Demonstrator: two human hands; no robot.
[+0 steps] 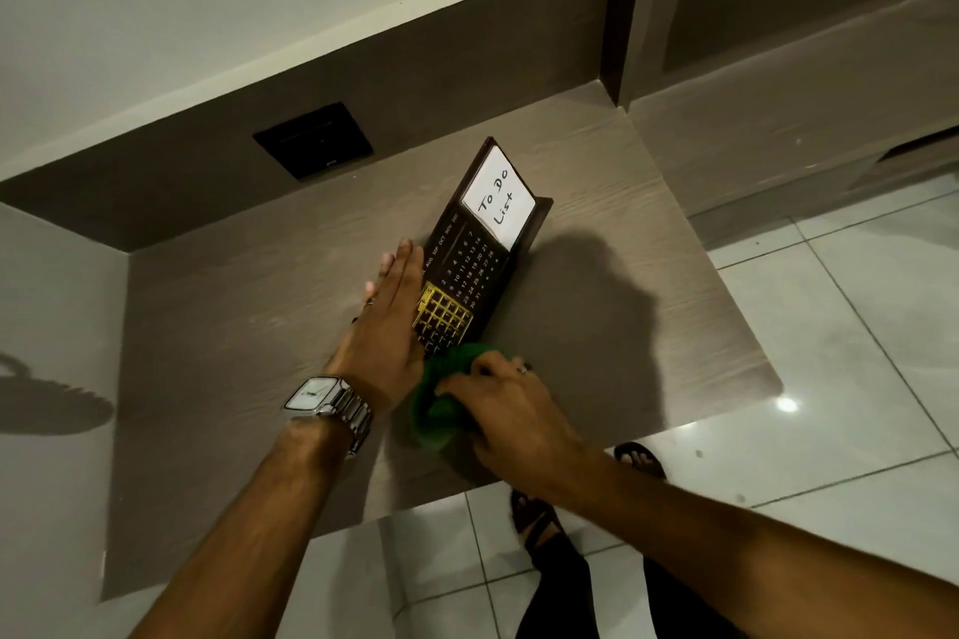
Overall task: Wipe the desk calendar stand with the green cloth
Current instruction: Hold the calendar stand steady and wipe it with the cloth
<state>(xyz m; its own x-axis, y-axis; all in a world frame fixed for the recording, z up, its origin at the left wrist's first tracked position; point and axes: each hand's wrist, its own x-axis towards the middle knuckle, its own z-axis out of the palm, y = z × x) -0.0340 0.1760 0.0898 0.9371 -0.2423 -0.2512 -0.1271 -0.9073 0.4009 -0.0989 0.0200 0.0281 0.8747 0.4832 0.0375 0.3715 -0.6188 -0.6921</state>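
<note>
The left hand [386, 322] is flat and spread, fingers straight, pressed against the left side of the desk calendar stand [469, 265] to keep it from sliding. A silver watch [324, 400] sits on that wrist. The right hand [506, 413] is curled tight around the bunched green cloth [441, 402] and pushes it onto the near end of the stand, just below the gold grid frame [443, 319].

The stand sits on the wooden table [233, 306], near the front edge. It is dark, with month names and numbers on its face.

What could go wrong? If the cloth rubs too hard, it could catch on the gold frame and drag it out of place. A strong push could also tip the stand or slide it along the table, because the left hand only blocks one side.

At the far end, the stand has a little holder. A white note [498, 195] that says "To Do List" rests in it. The cloth might knock the note out, I think, but how deep it sits is hard to see.
</note>
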